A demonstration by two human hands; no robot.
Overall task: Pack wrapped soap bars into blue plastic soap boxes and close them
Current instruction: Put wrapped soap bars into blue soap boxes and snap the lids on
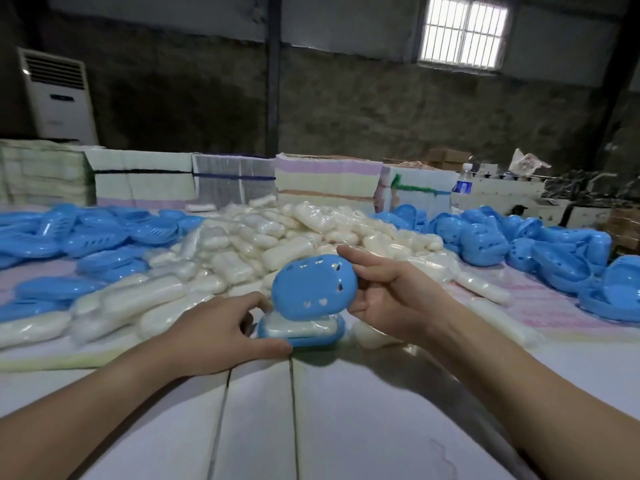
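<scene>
A blue soap box base (268, 333) sits on the table with a wrapped white soap bar (301, 326) lying inside it. My left hand (221, 336) holds the base from its left side, thumb along the front edge. My right hand (391, 292) grips a blue perforated lid (313, 287), tilted on edge just above the base. Behind them spreads a big heap of wrapped soap bars (270, 244).
Piles of blue box halves lie at the left (90, 233) and the right (540, 247). Stacked paper bundles (325, 178) line the far table edge, with a water bottle (463, 181) beside them. Bare white tabletop (311, 410) stretches toward me.
</scene>
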